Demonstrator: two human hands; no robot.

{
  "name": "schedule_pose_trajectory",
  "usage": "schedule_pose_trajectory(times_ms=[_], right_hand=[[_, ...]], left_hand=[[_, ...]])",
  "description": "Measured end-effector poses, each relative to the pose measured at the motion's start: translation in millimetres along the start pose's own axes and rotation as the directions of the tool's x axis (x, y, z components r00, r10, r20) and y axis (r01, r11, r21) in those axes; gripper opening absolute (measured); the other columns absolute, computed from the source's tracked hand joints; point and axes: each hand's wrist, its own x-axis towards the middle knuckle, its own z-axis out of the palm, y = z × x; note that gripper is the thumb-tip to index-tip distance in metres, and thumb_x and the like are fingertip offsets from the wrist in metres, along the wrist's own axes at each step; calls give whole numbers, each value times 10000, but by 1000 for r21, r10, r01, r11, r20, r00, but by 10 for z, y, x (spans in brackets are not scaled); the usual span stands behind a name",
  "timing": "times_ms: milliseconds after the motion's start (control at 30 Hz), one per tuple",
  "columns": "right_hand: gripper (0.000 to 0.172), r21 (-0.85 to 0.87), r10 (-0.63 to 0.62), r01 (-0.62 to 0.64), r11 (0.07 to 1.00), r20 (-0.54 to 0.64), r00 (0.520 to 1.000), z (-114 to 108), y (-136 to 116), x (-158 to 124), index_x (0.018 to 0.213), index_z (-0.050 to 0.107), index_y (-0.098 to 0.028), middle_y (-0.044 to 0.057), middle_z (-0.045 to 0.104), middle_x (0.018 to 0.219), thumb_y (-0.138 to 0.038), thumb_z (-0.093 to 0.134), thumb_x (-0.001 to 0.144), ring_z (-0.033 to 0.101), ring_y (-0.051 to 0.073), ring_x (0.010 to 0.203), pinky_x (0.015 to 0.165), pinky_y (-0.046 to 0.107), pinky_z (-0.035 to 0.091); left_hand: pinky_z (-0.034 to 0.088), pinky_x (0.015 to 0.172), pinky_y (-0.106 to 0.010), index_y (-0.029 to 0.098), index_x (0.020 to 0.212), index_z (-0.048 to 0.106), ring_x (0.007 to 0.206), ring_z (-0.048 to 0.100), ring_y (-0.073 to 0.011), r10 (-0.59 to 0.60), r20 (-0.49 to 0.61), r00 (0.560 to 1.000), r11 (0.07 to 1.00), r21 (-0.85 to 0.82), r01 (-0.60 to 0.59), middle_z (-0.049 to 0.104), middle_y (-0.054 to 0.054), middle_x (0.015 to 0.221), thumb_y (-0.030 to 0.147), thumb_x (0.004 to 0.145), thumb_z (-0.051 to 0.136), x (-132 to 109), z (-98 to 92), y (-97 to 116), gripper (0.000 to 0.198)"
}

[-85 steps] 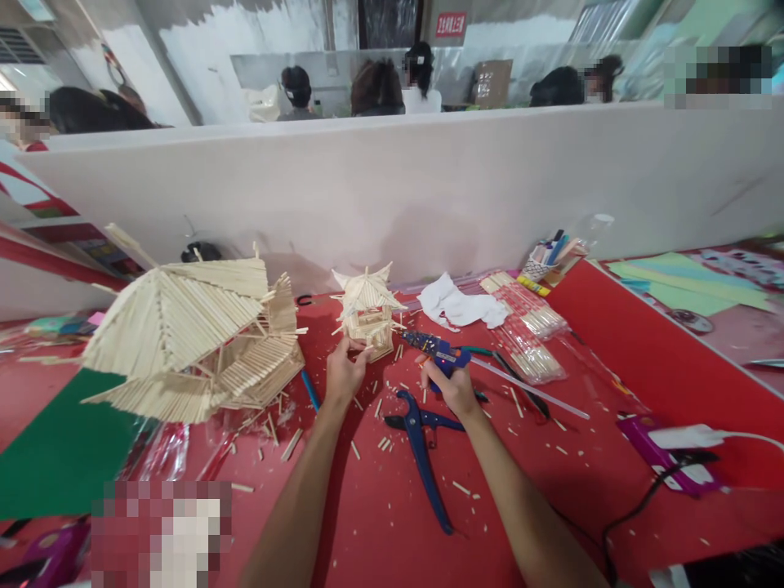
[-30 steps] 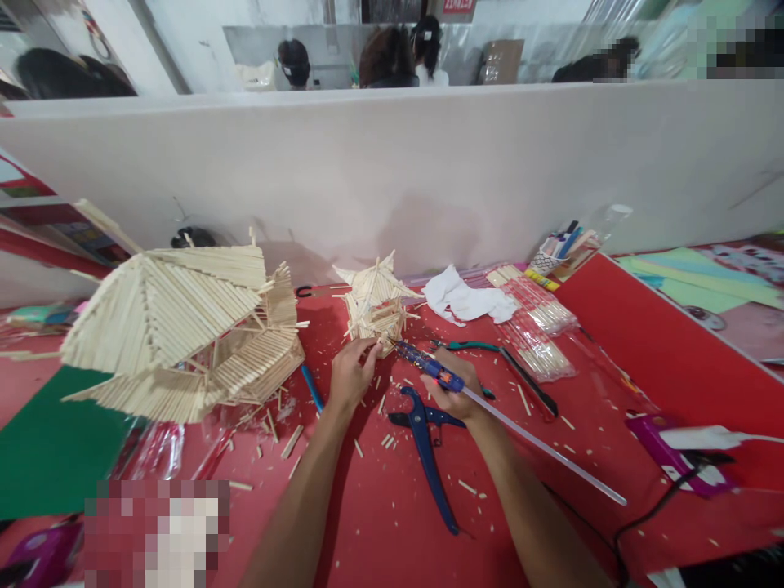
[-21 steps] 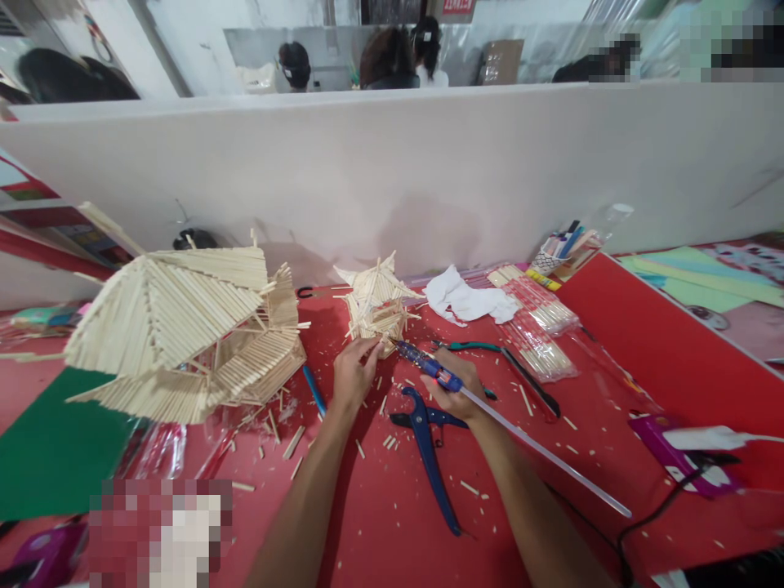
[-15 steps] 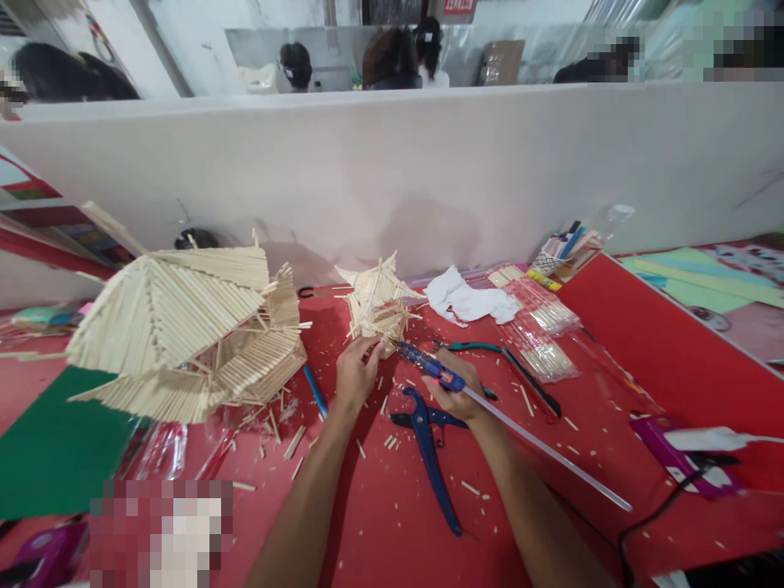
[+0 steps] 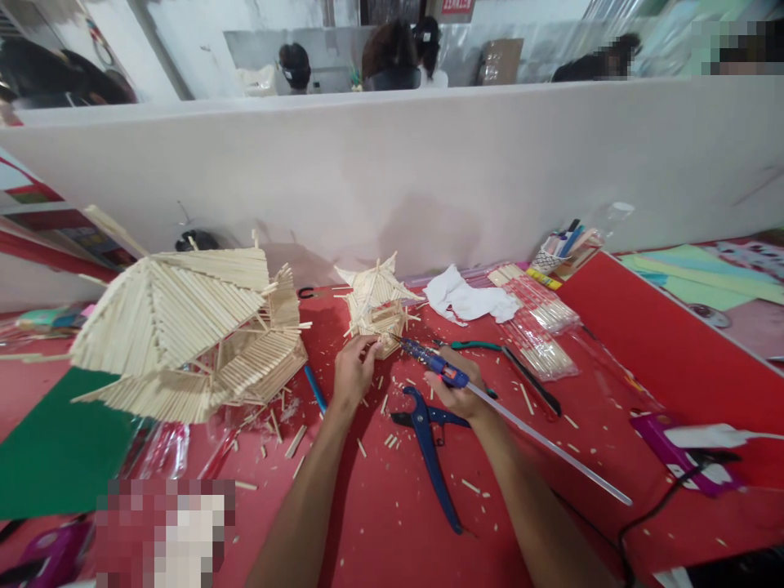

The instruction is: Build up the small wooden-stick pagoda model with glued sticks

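Observation:
A small pavilion model [image 5: 375,304] made of thin wooden sticks stands on the red table [image 5: 392,498]. My left hand [image 5: 351,372] pinches its lower front edge. My right hand [image 5: 458,390] grips a blue hot glue gun [image 5: 434,364]. Its nozzle points at the base of the model, just right of my left fingers. A long clear glue stick [image 5: 551,456] trails out of the back of the gun.
A large stick-built house [image 5: 184,335] sits at the left over green card [image 5: 55,453]. Blue cutters [image 5: 429,453] lie under my right wrist, green-handled pliers [image 5: 508,363] beyond. Packs of sticks [image 5: 532,327], a white cloth [image 5: 465,304], a pen cup [image 5: 560,249] and a black cable [image 5: 649,510] lie right. People sit behind the partition.
Since 2.8 s ago the glue gun has tilted down and its nozzle has come to the model's base. In the last second both hands have barely moved.

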Motion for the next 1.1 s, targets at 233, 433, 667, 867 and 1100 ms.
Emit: schedule_pose_trajectory(times_ms=[233, 433, 667, 867, 1100], right_hand=[[149, 267, 155, -193, 944, 157, 975, 3, 25, -60, 889, 677, -248, 46, 712, 836, -387, 628, 869, 661, 220, 763, 697, 341, 543], [193, 335, 253, -348, 876, 295, 921, -53, 32, -73, 930, 705, -219, 27, 733, 854, -366, 683, 807, 679, 207, 795, 776, 340, 567], [201, 207, 284, -372, 905, 357, 890, -84, 95, 11, 993, 668, -202, 44, 723, 949, -325, 625, 841, 661, 222, 886, 845, 374, 535], [243, -1, 324, -348, 937, 371, 870, -76, 154, 25, 1022, 638, -183, 68, 718, 973, -384, 590, 894, 660, 233, 897, 808, 347, 508], [286, -453, 451, -290, 843, 300, 841, -44, 218, 30, 966, 642, -179, 119, 720, 961, -453, 637, 884, 681, 268, 906, 738, 298, 452]], left_hand=[[522, 765, -274, 196, 913, 721, 827, 676, -179, -49, -65, 997, 998, -47, 46, 735, -60, 926, 288, 877, 611, 71, -126, -152, 148], [515, 740, -253, 168, 904, 719, 789, 663, -158, -115, -47, 992, 992, -58, 112, 721, -57, 896, 328, 878, 608, 93, -189, -128, 197], [496, 749, -251, 158, 920, 689, 802, 659, -161, -147, -30, 989, 988, -47, 146, 715, -65, 916, 380, 894, 578, 93, -262, -137, 250], [454, 698, -235, 157, 927, 624, 720, 610, -142, -173, 67, 983, 984, -27, 175, 679, -33, 828, 416, 952, 458, 72, -396, -115, 309], [441, 759, -263, 146, 903, 680, 806, 636, -182, -143, 220, 965, 977, 187, 102, 723, -71, 899, 385, 958, 438, 40, -466, -113, 345]])
